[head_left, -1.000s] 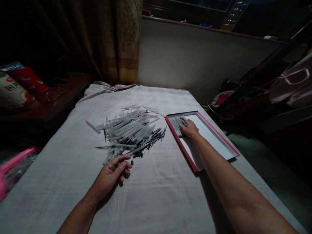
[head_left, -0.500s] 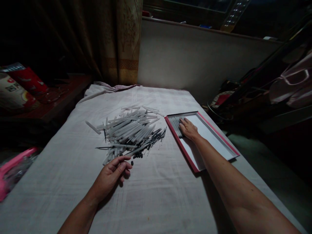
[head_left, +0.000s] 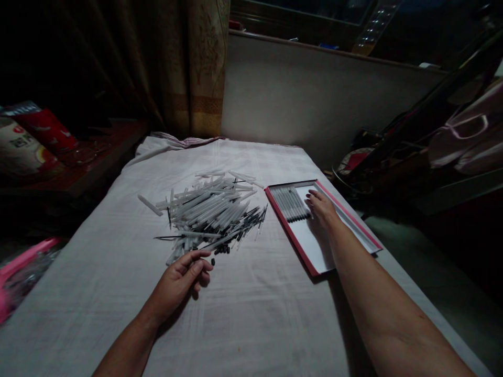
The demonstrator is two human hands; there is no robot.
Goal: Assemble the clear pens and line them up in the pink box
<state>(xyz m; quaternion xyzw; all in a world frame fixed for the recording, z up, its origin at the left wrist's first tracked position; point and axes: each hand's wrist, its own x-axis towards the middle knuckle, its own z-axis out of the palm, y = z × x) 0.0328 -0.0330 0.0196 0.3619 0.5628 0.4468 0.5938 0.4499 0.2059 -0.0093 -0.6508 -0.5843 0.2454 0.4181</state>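
A loose heap of clear pen barrels (head_left: 208, 204), dark refills (head_left: 251, 222) and small black caps (head_left: 223, 251) lies on the cloth. At the heap's near edge rests my left hand (head_left: 189, 272), its fingers loosely bent and apart, with nothing visible in it; a single black cap (head_left: 212, 262) sits by its fingertips. To the right is a shallow red-edged box (head_left: 293, 243) with a white inside. Several assembled pens (head_left: 290, 204) lie side by side in its far left part. My right hand (head_left: 321, 205) hovers over the box just right of this row, fingers spread and holding nothing visible.
A pale checked cloth (head_left: 236, 319) covers the table. On the left, a dark red side table (head_left: 98, 157) bears a printed container (head_left: 23, 149) and a red packet (head_left: 49, 128). A pink object (head_left: 31, 256) stands low at the left. Behind are a curtain (head_left: 206, 68) and wall.
My right hand has moved right, off the row of pens in the box, so that the whole row now shows. My left hand and the heap have stayed still.
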